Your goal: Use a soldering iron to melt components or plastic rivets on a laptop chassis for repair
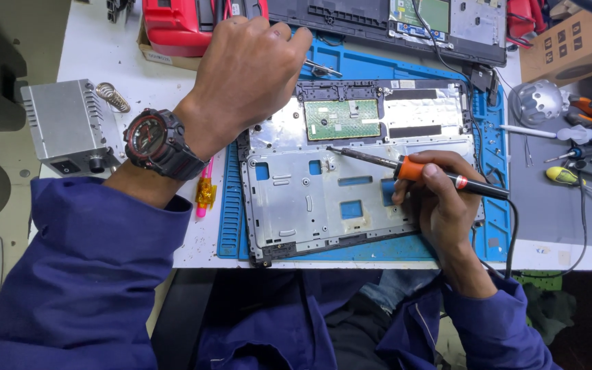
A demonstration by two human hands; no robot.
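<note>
A soldering iron (pixel 405 166) is gripped in the right hand (pixel 440 205), tip at ten o'clock on the laptop shell (pixel 351 199); steady contact is needed next. The left hand (pixel 244 72) is curled loosely at twelve o'clock, its hold unclear.

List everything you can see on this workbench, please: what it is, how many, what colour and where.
Laptop base panel: one, silver metal, centre of the mat.
Green circuit board: one, on the panel's upper part.
Work mat: one, blue, under the panel.
Soldering iron: one, orange and black, tip on the panel.
Metal box unit: one, grey, left edge of the table.
Coil stand: one, metal, beside the box.
Red case: one, top left.
Cardboard box: one, brown, top right.
Screwdrivers: several, mixed colours, right side.
Wristwatch: one, black and red, left wrist.
Left hand: resting above the panel's top left corner.
Right hand: holding the soldering iron.
</note>
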